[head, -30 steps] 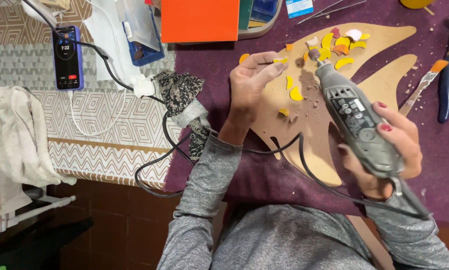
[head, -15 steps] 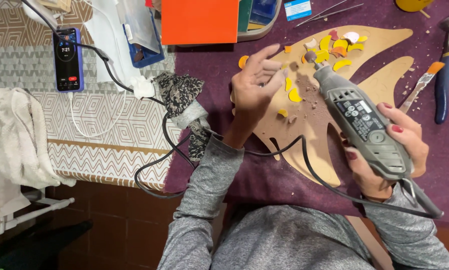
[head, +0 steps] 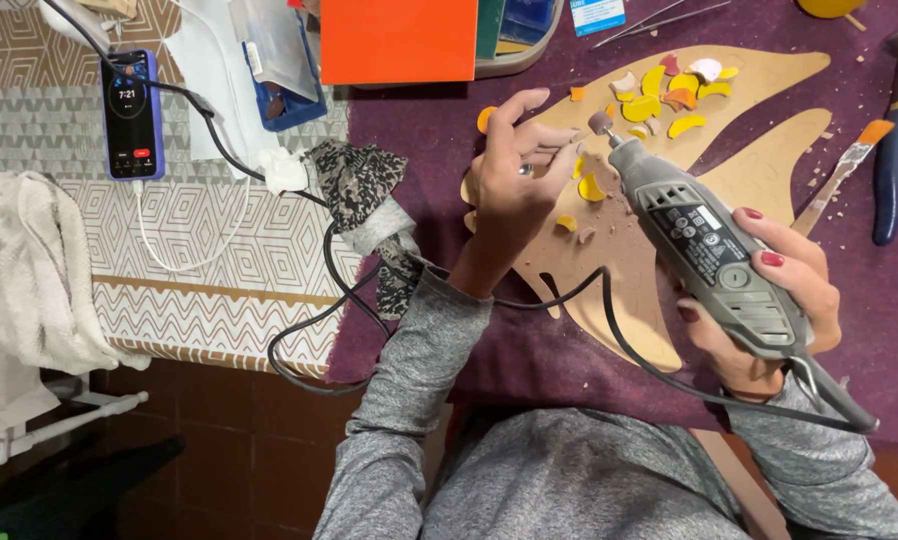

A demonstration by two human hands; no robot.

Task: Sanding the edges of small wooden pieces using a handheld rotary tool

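My right hand (head: 774, 290) grips a grey corded rotary tool (head: 709, 255), its small grinding tip (head: 601, 122) pointing up and left. My left hand (head: 509, 185) hovers over a fish-shaped wooden board (head: 759, 170), thumb and fingers pinched on a tiny tile piece (head: 567, 152) just left of the tip. The piece is mostly hidden by the fingers. Yellow and orange tile pieces (head: 659, 100) lie on the board's upper part, with a few more (head: 591, 188) beside my left hand.
A purple cloth (head: 869, 290) covers the table under the board. Blue pliers (head: 894, 150) and a brush (head: 844, 170) lie at the right. An orange box (head: 399, 40), a phone (head: 132, 115), a patterned rag (head: 364, 185) and a white towel (head: 29, 270) sit to the left. The tool's black cord (head: 609, 320) loops across.
My left hand has lifted slightly and brought its pinched fingers closer to the grinding tip. The tool's tip has shifted a little to the left.
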